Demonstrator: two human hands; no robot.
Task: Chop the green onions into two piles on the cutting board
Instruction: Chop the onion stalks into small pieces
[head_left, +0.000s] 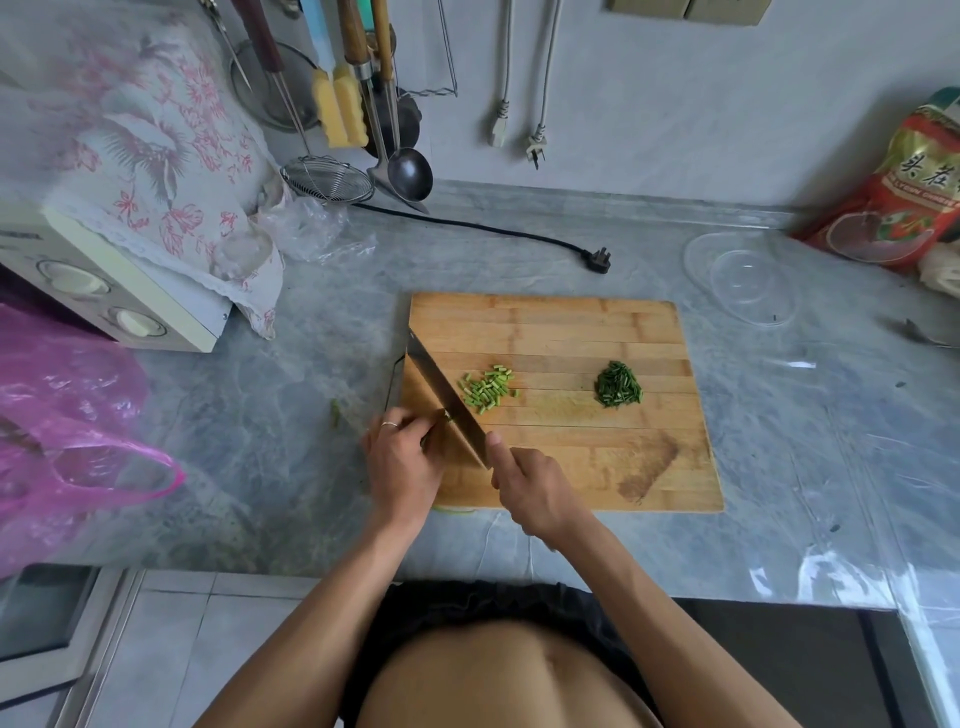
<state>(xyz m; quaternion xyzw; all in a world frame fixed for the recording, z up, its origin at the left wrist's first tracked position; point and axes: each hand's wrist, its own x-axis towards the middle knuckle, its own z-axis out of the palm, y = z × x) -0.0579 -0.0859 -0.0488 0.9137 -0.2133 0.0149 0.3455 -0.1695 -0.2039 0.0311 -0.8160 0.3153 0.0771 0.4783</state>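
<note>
Cutting board (571, 332), wooden, centre of frame on grey counter (260, 405). Pale green pile (488, 389) mid-board; dark green pile (618, 384) well apart to its right. Right hand (535, 488) grips cleaver (447, 395), index finger along the blade spine. Left hand (400, 457), fingers curled, pinches a green stalk end (445, 414) against the blade. Clear bowl (743, 280) upper right; black plug (597, 260) above board; pink bag (67, 415) left; hanging utensils (363, 104) top.

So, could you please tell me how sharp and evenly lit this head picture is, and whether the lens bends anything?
Head view: soft, even daylight with faint shadows; the two green piles, light and dark, on the cutting board are fairly sharp; the counter edge bows from the wide lens; glare on the plastic sheet at right; the left hand and right hand at the knife look slightly soft.
</note>
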